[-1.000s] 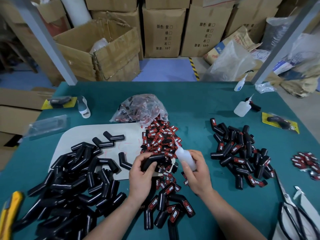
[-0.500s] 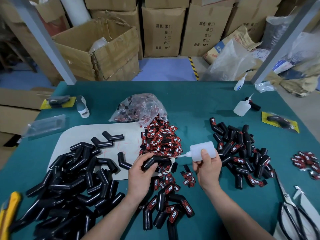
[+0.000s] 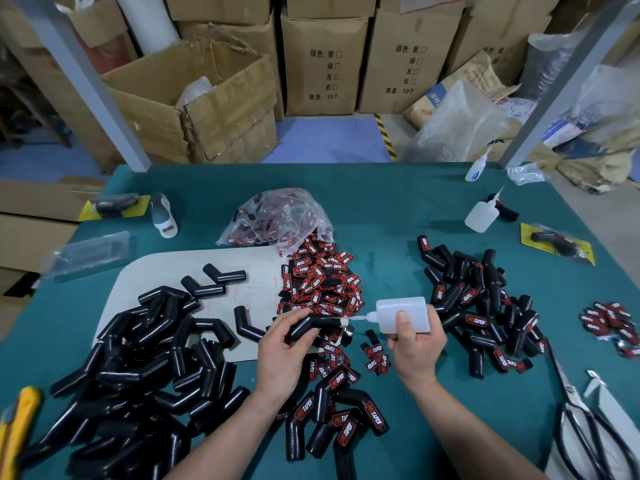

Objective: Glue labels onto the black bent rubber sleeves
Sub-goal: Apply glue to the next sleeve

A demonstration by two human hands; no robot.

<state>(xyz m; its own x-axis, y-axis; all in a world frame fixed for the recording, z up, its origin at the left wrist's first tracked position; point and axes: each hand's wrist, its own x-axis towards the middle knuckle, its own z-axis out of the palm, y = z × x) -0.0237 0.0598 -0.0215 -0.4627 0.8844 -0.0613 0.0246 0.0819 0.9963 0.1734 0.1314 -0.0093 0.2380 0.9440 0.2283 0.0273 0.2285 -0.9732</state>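
My left hand grips a black bent rubber sleeve above the table's middle. My right hand holds a white glue bottle on its side, its nozzle tip touching the sleeve's right end. Red-and-black labels lie heaped just beyond the hands. A big pile of bare sleeves fills the left. Labelled sleeves lie in a pile on the right and in a smaller group between my forearms.
A clear bag of labels sits behind the heap on the green table. Two more glue bottles stand at the back right. Scissors lie at the right edge, a yellow knife at the left. Cardboard boxes stand behind.
My right hand lifted the glue bottle, turned it sideways and brought its nozzle to the sleeve's end. My left hand kept the sleeve in nearly the same place.
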